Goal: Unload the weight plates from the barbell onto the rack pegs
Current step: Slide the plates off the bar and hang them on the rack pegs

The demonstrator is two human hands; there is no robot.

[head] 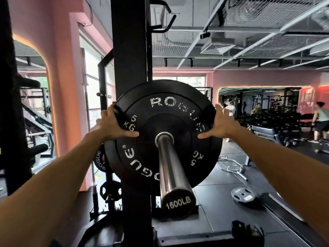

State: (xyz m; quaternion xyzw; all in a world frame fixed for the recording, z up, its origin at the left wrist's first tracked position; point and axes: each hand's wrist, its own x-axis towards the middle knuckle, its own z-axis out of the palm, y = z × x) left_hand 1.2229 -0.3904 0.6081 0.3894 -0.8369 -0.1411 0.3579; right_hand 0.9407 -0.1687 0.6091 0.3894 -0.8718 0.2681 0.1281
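A black 5 kg Rogue plate sits on the chrome barbell sleeve, whose end cap points toward me. Behind it on the same sleeve is a second, slightly wider black plate. My left hand grips the front plate's left rim, fingers wrapped behind the edge and thumb on its face. My right hand holds the right rim the same way, thumb lying on the face. The black rack upright rises just behind the plates, and a bare short peg juts out to its left.
Low on the rack at left hang another Rogue plate and a small gripped plate. A grey plate and a curl bar lie on the black floor at right. People move about far right.
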